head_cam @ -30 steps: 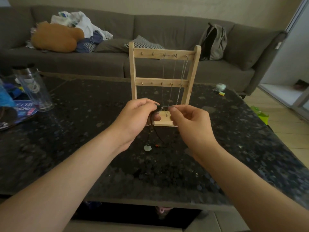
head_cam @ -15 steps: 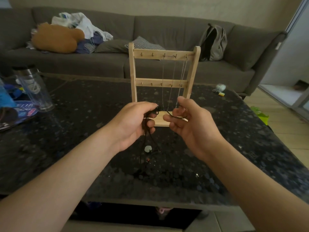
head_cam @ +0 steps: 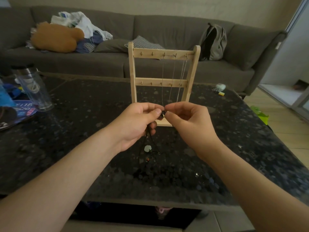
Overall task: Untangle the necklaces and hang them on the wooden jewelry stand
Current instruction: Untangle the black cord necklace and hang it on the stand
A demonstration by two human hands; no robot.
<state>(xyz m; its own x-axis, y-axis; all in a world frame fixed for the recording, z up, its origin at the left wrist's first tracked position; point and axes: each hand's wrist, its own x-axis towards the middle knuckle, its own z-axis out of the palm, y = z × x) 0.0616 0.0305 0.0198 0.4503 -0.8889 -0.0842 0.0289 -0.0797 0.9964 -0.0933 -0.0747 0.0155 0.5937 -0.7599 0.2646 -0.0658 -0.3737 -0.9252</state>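
A wooden jewelry stand is upright on the dark stone table, with thin chain necklaces hanging from its top hooks. In front of its base, my left hand and my right hand meet fingertip to fingertip. Both pinch a knot of a black cord necklace. The cords drop below my left hand to the table, carrying a pale round pendant and small beads.
A clear plastic bottle and colourful items sit at the table's left. Small objects lie at the far right corner. A grey sofa with clothes, a plush toy and a backpack runs behind.
My right hand, which had pulled a loop of cord out to the right half a second ago, has come back to the knot. Both hands now pinch it close together.
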